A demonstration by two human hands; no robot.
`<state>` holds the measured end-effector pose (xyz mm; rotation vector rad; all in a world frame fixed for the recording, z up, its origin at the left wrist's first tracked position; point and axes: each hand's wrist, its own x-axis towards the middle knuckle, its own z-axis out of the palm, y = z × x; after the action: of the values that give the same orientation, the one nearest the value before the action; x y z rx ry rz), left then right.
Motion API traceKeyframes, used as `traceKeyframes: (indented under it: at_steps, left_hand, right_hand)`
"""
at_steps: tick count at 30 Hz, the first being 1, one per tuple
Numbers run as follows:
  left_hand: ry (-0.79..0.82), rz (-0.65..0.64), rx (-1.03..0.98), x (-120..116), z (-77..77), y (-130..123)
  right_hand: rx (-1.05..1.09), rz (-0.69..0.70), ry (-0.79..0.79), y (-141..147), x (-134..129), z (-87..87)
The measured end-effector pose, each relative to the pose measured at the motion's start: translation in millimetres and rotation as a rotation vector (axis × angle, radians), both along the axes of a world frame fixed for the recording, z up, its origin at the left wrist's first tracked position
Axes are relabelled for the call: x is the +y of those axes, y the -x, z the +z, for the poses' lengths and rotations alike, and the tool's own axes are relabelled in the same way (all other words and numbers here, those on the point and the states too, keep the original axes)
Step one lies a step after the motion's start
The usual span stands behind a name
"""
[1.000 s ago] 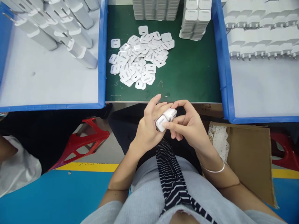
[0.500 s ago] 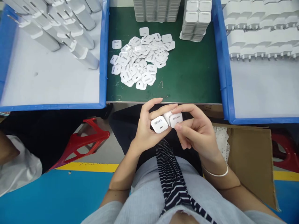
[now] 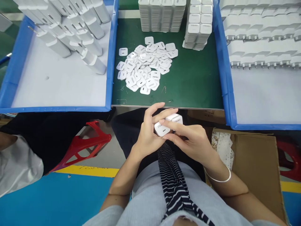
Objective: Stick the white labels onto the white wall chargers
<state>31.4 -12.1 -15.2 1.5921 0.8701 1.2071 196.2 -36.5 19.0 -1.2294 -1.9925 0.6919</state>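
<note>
Two white chargers are in my left hand [image 3: 147, 135], side by side with their end faces towards me. The nearer white charger [image 3: 162, 130] has a face with a small slot and grey lettering, partly covered by a finger. Just right of it, the second charger [image 3: 174, 118] shows lettering on its face. My right hand [image 3: 191, 138] pinches the nearer charger's end, index finger above and thumb below. Beyond my hands, a loose pile of white slotted end caps [image 3: 145, 66] lies on the green table [image 3: 195, 84].
On the left, a blue tray [image 3: 109, 78] holds white chargers with pins up. A second blue tray [image 3: 227, 84] with rows of chargers stands right. Stacked white pieces [image 3: 162, 15] stand at the back. A red stool [image 3: 91, 141] and a person's sleeve [image 3: 21, 166] are at left.
My right hand has shifted left, from the right charger's face to the left charger's end. Both chargers stay in my left hand. The view has tilted up slightly.
</note>
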Motion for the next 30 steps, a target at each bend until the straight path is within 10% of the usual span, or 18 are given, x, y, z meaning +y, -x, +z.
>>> traceKeyframes:
  at_steps: [21, 30]
  left_hand:
    - [0.1, 0.069, -0.049, 1, 31.7, 4]
    - [-0.275, 0.364, 1.242, 63, 116.3, 137]
  right_hand:
    - [0.041, 0.267, -0.289, 6, 12, -5.2]
    - [0.497, 0.021, -0.031, -6, 13, -0.1]
